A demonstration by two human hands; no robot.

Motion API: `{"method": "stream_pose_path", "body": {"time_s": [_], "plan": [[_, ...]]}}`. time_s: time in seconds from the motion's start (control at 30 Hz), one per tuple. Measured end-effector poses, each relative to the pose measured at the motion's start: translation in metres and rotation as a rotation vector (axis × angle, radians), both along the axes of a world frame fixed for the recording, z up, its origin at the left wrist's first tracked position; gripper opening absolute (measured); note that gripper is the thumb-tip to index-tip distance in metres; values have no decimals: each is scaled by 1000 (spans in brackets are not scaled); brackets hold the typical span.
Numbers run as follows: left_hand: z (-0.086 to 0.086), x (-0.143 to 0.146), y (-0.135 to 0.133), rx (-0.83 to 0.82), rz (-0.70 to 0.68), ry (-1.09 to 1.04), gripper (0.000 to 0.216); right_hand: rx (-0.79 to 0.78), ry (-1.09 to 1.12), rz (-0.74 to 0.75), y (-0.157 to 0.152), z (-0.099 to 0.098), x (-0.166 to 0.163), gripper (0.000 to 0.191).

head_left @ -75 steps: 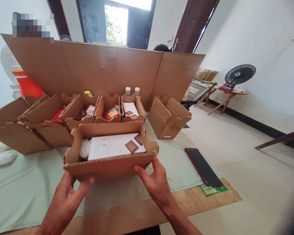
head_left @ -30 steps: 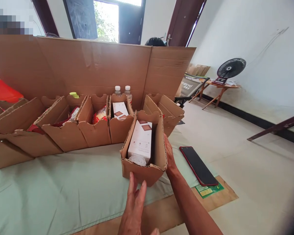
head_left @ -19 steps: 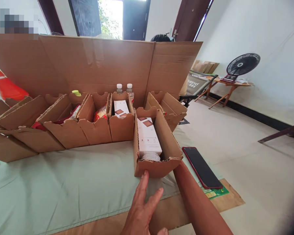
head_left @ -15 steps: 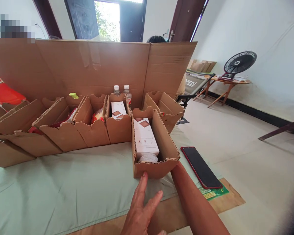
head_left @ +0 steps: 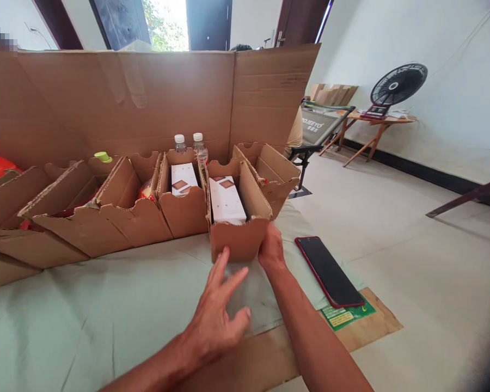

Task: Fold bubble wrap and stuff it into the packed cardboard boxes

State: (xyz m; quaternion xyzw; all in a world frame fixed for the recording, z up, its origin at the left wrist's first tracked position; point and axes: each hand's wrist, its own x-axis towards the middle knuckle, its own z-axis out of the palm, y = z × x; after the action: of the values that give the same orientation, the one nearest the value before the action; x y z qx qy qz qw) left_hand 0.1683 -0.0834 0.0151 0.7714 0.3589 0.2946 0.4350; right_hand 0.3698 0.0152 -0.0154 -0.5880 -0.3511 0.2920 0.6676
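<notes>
A cardboard bin (head_left: 240, 239) stands at the right part of a row of similar bins, jutting forward a little. Inside it lies a white box (head_left: 227, 200) with brown square prints. My right hand (head_left: 271, 248) holds the bin at its lower right front corner, its fingertips hidden along the side. My left hand (head_left: 218, 307) is open with fingers spread, the longest fingertip at the bin's front wall. On the left, a neighbouring bin (head_left: 183, 215) contains another white box (head_left: 183, 178) of the same look.
More cardboard bins (head_left: 69, 231) run leftward along the green cloth (head_left: 147, 305). Two bottles (head_left: 199, 144) and a tall cardboard panel (head_left: 167, 98) stand behind. An angled bin (head_left: 277, 171) is at the right. A red-edged phone (head_left: 330, 272) lies near the table's right edge.
The bin has moved back towards the row, with my right hand now visible at its corner. My left hand has followed it forward, fingers still spread. The view has shifted slightly.
</notes>
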Motion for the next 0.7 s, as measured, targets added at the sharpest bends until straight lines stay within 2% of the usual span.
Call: {"method": "stream_pose_path", "body": {"time_s": [0.07, 0.17, 0.27, 0.37, 0.5, 0.6, 0.7], "plan": [[3, 13, 30, 14, 19, 12, 67, -3, 14, -26, 0, -4, -5, 43], [-5, 32, 71, 86, 27, 45, 65, 15, 0, -77, 1, -8, -7, 49], [-18, 41, 90, 110, -10, 129, 65, 30, -30, -142, 2, -11, -4, 49], [-24, 34, 75, 122, -98, 185, 60, 37, -75, -183, 2, -13, 2, 46], [-32, 4, 27, 245, -325, 336, 66, 74, -196, -186, -3, -7, 0, 42], [-57, -28, -7, 466, -395, 366, 65, 119, -311, -137, -11, 7, -14, 35], [-93, -57, -29, 820, -334, 300, 38, 169, -397, -34, -17, 32, -41, 31]]}}
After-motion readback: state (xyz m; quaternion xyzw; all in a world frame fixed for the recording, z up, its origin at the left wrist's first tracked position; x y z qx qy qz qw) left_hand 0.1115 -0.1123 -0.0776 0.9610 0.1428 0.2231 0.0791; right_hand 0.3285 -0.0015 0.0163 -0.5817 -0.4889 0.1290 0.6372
